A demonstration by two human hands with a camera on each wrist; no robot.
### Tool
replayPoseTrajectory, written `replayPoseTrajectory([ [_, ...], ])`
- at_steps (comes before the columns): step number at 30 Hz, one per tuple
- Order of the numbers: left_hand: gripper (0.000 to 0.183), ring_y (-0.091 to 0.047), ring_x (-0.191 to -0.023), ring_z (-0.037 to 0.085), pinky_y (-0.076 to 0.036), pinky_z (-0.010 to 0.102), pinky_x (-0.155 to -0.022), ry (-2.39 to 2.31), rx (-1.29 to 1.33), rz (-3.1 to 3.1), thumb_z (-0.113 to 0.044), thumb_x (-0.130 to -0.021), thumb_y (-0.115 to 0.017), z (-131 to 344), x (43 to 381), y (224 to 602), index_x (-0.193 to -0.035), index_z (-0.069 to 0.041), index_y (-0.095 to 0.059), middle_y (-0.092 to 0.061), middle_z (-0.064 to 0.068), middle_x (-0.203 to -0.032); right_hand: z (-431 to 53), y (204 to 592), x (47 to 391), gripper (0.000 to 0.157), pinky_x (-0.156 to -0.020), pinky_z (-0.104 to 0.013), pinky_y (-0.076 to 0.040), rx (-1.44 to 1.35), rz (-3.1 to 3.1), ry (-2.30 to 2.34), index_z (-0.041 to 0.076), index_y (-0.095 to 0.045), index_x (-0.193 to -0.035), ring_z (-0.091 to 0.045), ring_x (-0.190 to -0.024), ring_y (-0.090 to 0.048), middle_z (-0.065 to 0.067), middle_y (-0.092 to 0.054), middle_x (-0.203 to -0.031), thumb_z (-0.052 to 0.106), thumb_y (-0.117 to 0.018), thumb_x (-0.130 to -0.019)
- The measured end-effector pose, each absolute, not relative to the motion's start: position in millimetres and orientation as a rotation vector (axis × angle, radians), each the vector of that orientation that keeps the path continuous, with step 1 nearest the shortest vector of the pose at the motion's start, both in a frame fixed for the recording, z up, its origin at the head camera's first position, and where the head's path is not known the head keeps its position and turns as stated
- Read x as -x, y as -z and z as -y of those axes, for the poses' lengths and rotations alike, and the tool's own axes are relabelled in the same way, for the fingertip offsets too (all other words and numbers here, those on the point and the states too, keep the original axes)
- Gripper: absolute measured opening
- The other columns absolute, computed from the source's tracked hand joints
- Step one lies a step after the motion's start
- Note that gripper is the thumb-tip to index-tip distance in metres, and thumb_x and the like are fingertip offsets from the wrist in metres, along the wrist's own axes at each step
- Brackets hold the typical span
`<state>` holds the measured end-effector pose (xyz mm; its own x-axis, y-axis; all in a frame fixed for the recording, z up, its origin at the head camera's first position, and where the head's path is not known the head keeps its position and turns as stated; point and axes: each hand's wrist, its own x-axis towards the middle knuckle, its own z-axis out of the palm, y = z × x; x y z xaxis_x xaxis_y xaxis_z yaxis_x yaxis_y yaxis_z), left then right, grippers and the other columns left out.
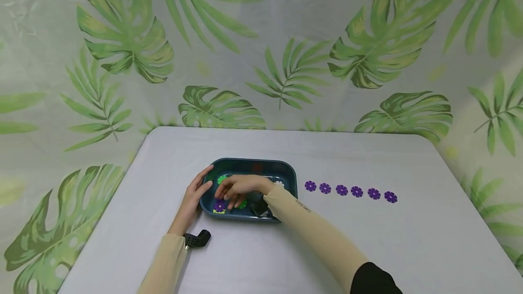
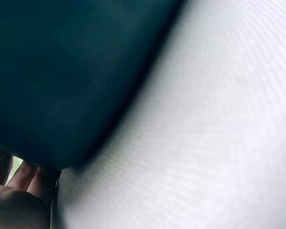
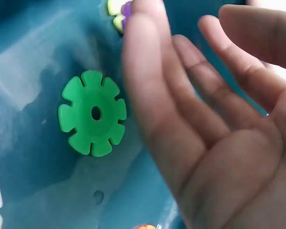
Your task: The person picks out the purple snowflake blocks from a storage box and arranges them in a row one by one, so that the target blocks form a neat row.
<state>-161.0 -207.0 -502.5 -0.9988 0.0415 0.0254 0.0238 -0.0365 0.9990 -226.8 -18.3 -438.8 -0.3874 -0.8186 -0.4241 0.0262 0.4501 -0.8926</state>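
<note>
Teal and glossy, a round-cornered tray (image 1: 237,163) is sitting on white, fine-ribbed cloth (image 1: 253,262), the left hand (image 1: 194,194) gripping its left rim. The right hand (image 1: 239,187) is hovering inside, fingers loosely extended, holding nothing visible, near a flat green flower-shaped disc (image 3: 81,114). Six purple flower-shaped discs (image 1: 357,188) are lying in a row rightward. Dark lettering (image 1: 303,206), too small to read, is marking the beige right sleeve (image 1: 323,235).

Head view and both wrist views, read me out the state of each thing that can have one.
Left hand: gripping the tray at its left end.
Right hand: over the tray, nothing visibly held.
Tray: upright, uncovered.
Six purple flower pieces: separate, in a row on the table.
Purple piece inside: overlapping a yellow piece.
Green piece, right wrist view: lying in the tray.
</note>
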Motion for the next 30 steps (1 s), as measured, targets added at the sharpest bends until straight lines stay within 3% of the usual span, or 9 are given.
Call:
replayPoseTrajectory([
  [8,0.046,-0.019,-0.141,0.016,-0.012,0.039,-0.114,-2.258,-0.072,-2.172,-0.01,-0.1,-0.048,207,162,502,-0.145,-0.013,-0.041,-0.029,0.002,-0.153,31,444,229,0.028,-0.076,-0.037,-0.055,0.639,-1.682,1.037,-0.004,-0.057,-0.12,-0.032,-0.087,-0.068,-0.014,-0.06,-0.107,-0.005,-0.043,-0.096],
  [18,0.046,-0.019,-0.141,0.017,-0.013,0.04,-0.114,-2.25,-0.069,-2.167,-0.01,-0.1,-0.047,206,161,498,-0.146,-0.011,-0.041,-0.028,0.004,-0.154,33,449,229,0.022,-0.071,-0.035,-0.056,0.645,-1.709,1.017,-0.005,-0.06,-0.112,-0.027,-0.078,-0.067,-0.013,-0.061,-0.093,-0.006,-0.047,-0.093],
  [30,0.046,-0.018,-0.141,0.015,-0.012,0.039,-0.114,-2.259,-0.09,-2.167,-0.014,-0.1,-0.048,207,160,502,-0.146,-0.014,-0.041,-0.027,0.002,-0.154,36,448,227,0.025,-0.07,-0.035,-0.056,0.658,-1.701,1.006,-0.005,-0.06,-0.115,-0.023,-0.071,-0.066,-0.014,-0.062,-0.1,-0.007,-0.048,-0.093],
])
